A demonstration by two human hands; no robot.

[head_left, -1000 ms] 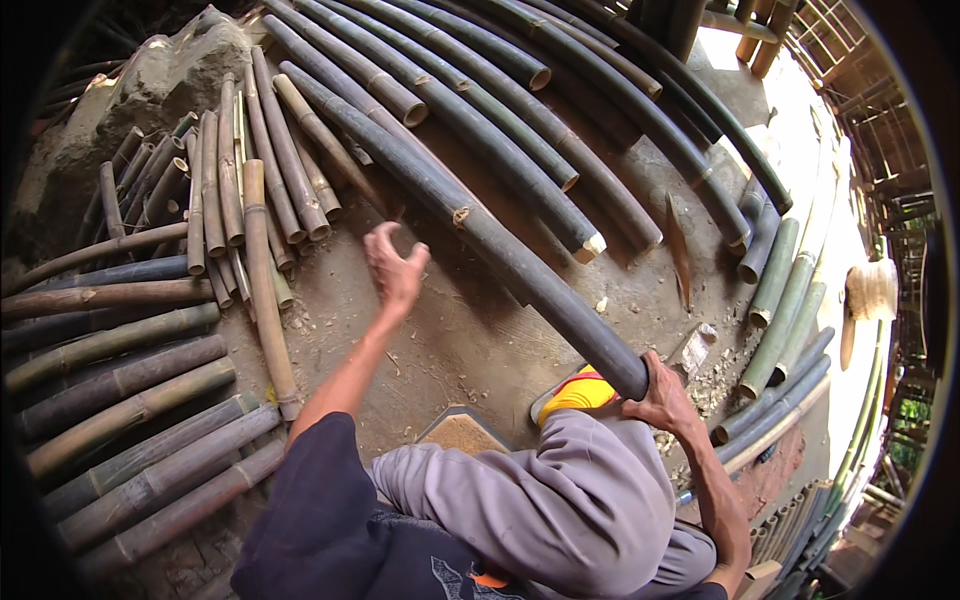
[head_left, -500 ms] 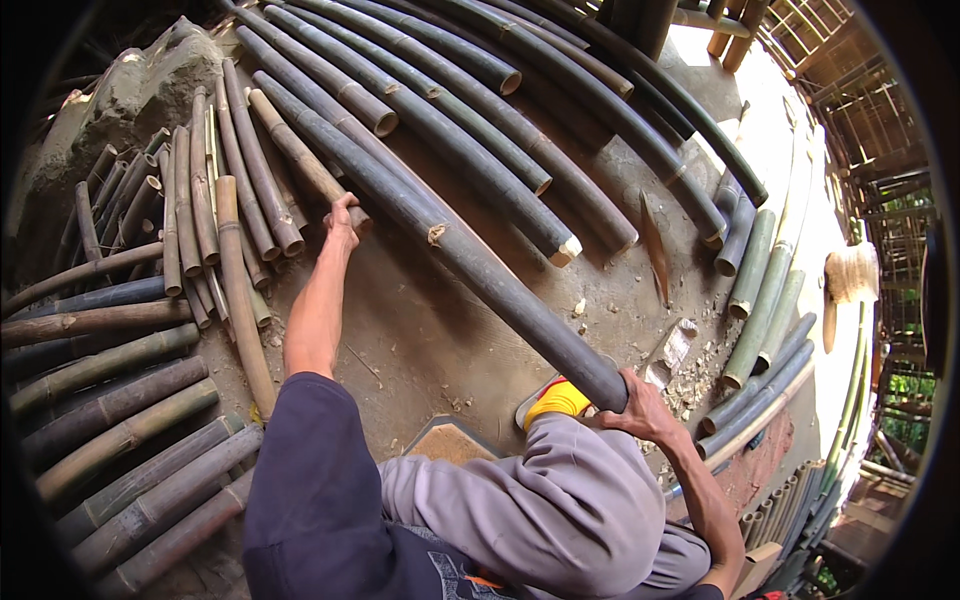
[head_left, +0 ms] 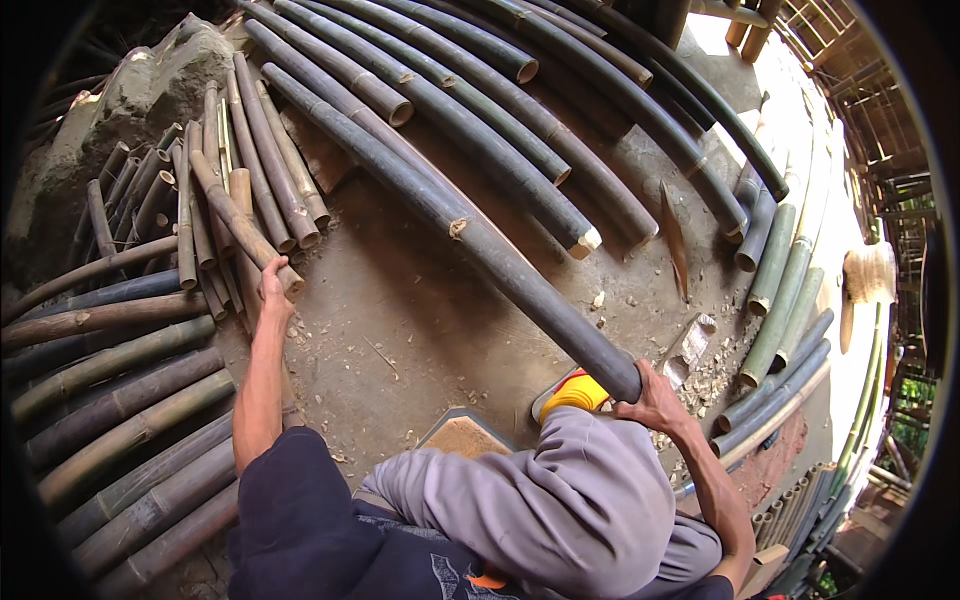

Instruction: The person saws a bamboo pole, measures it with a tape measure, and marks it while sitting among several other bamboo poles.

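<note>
A short brown bamboo pole [head_left: 233, 212] is gripped near its close end by my left hand [head_left: 276, 290]. Its far part lies over other short poles [head_left: 268, 150] at the left. My right hand [head_left: 655, 400] is wrapped round the near end of a long dark bamboo pole [head_left: 500, 260], beside my knee. That pole runs away to the far left, with a pale knot scar partway along it. Its far end rests by other dark bamboo poles [head_left: 470, 130] lying side by side.
Thick bamboo lengths [head_left: 130, 410] are stacked at the left, near a rough rock [head_left: 165, 75]. Green poles [head_left: 785, 270] lie to the right. Chips and a pale wood piece [head_left: 690, 350] litter the floor by my yellow-socked foot [head_left: 578, 392]. A wooden board [head_left: 465, 436] sits before me.
My left hand has swung the short bamboo pole leftward, from beside the long pole to over the short poles. My right hand keeps its hold; the view has shifted slightly.
</note>
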